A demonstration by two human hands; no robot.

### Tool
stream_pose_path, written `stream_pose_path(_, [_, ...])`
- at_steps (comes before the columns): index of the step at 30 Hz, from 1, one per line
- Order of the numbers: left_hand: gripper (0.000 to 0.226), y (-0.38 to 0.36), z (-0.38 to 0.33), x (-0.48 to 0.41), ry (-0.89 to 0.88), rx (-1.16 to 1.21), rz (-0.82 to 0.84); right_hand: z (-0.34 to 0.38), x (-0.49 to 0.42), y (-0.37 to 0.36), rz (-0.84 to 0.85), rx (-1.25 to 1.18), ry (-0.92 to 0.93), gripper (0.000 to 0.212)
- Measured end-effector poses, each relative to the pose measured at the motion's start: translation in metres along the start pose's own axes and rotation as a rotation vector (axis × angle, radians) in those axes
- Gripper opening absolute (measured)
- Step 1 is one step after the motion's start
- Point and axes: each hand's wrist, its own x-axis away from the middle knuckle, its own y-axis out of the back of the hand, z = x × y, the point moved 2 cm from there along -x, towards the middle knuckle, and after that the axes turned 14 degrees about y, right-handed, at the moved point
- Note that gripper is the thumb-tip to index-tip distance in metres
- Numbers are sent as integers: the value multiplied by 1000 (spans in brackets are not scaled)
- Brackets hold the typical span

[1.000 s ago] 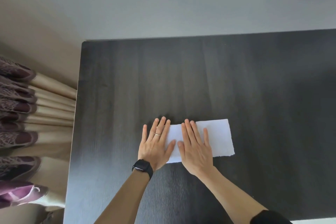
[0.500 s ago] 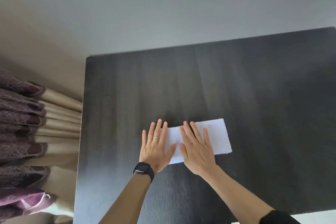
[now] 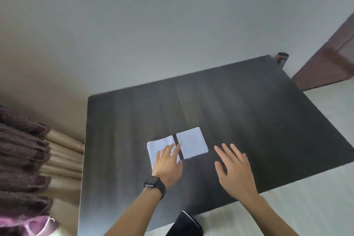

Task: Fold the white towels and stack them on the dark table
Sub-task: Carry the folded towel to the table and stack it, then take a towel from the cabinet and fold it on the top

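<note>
Left hand [image 3: 167, 161] lies flat on one towel [image 3: 159, 146]; right hand [image 3: 234, 168] splayed, holding nothing.

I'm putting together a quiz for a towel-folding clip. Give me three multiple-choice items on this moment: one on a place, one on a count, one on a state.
1. Where does the left hand rest?
A. on the left towel
B. on a chair
C. on a book

2. How many white towels lie on the dark table?
A. one
B. two
C. four

3. How is the right hand?
A. gripping a towel
B. clenched in a fist
C. open, holding nothing

Key:
1 A, its straight fingers lie across that towel.
2 B, the left towel and the right towel lie side by side with a narrow gap between them.
3 C, its fingers are spread, to the right of the right towel.
</note>
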Motion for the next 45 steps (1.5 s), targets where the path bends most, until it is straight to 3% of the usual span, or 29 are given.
stream_pose_path(7, [62, 5, -199, 61, -444, -82, -57, -82, 109, 120, -254, 47, -255, 58])
stream_pose_path(15, [63, -11, -455, 236, -1028, -29, -168, -186, 343, 237, -755, 268, -598, 44])
stream_pose_path(21, [64, -40, -589, 364, -1334, -24, -145, -227, 504, 303, -956, 455, -862, 41])
stream_pose_path(32, [59, -122, -778, 503, -1612, 26, 27, -331, 685, 383, -990, 618, -1205, 43])
stream_pose_path(39, [59, -161, -902, 544, -1722, 22, 22, -412, 751, 420, -966, 627, -1338, 38])
stream_pose_path(45, [57, -225, -999, 591, -1749, -9, 93, -495, 814, 436, -982, 645, -1375, 45])
